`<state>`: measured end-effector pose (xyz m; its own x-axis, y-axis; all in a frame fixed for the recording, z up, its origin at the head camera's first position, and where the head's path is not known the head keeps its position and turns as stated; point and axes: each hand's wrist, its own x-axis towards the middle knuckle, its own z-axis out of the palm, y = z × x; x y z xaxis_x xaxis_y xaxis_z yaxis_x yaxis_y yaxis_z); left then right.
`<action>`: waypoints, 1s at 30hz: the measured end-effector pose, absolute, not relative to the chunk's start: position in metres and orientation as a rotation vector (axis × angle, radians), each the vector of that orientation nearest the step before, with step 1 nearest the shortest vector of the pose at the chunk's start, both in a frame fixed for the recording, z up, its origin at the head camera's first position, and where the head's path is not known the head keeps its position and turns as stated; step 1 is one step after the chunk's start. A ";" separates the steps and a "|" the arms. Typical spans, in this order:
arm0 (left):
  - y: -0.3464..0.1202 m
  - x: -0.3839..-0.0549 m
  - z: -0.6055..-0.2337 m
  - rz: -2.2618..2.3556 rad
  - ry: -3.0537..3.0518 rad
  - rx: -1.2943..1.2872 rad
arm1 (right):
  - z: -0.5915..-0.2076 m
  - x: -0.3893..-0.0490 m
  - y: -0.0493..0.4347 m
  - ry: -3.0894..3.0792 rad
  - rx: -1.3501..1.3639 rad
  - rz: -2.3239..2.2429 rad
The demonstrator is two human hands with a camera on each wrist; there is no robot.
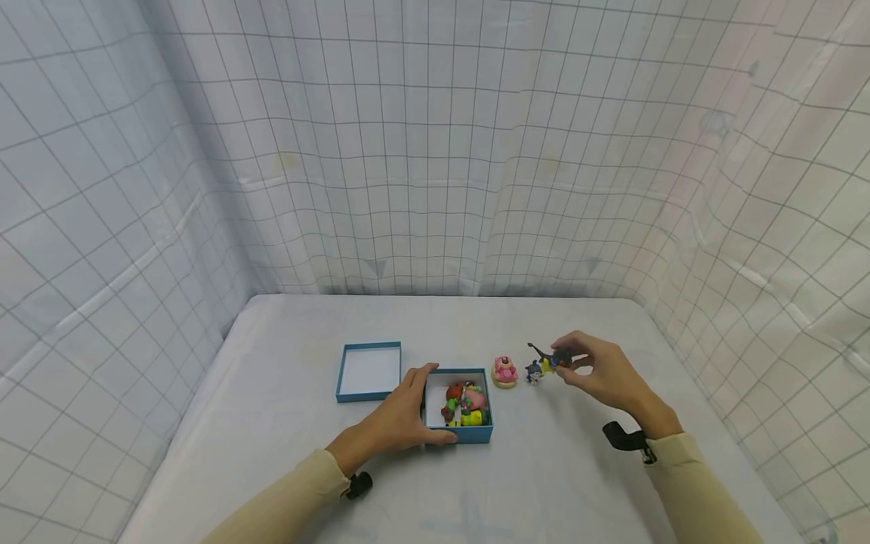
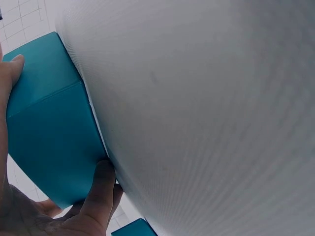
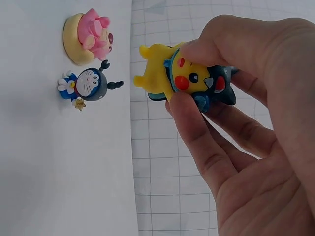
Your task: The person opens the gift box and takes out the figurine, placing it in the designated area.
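My left hand point(image 1: 399, 417) holds a small blue box point(image 1: 473, 435) by its left end, thumb on the near side and fingers toward the far side. In the left wrist view, fingertips press the blue outer wall of the box. Several colourful figurines point(image 1: 473, 398) lie inside, mostly toward its right. My right hand point(image 1: 601, 372) pinches a yellow Pikachu figurine point(image 3: 156, 66) with a dark hood, thumb on one side and fingers on the other. In the right wrist view it is held sideways, above the table. Close by stands a blue-and-white Doraemon figurine point(image 3: 91, 84) with a dark cap.
A pink bear figurine point(image 1: 504, 369) on a cream base sits between the box and the Doraemon figurine. Left of the box lies a shallow blue-rimmed lid point(image 1: 369, 370), white inside. White grid-patterned curtains point(image 1: 435, 189) surround the white table point(image 1: 544, 483) at the back and sides.
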<state>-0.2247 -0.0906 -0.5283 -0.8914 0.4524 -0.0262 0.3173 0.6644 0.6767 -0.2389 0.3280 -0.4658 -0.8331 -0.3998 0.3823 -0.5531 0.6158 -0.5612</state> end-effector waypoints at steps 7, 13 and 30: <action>-0.091 -0.225 -0.529 1.034 2.690 0.642 | -0.471 -0.243 0.332 -2.632 0.732 0.998; -0.091 -0.225 -0.529 1.039 2.683 0.627 | -0.477 -0.246 0.336 -2.662 0.677 0.978; -0.091 -0.225 -0.530 1.038 2.679 0.618 | -0.499 -0.252 0.348 -2.714 0.547 0.944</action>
<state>-0.2255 -0.0911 -0.5297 -0.8920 0.4506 -0.0364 0.3085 0.6656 0.6796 -0.2518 0.3477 -0.4986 -0.9074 -0.2737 0.3189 -0.4125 0.7251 -0.5514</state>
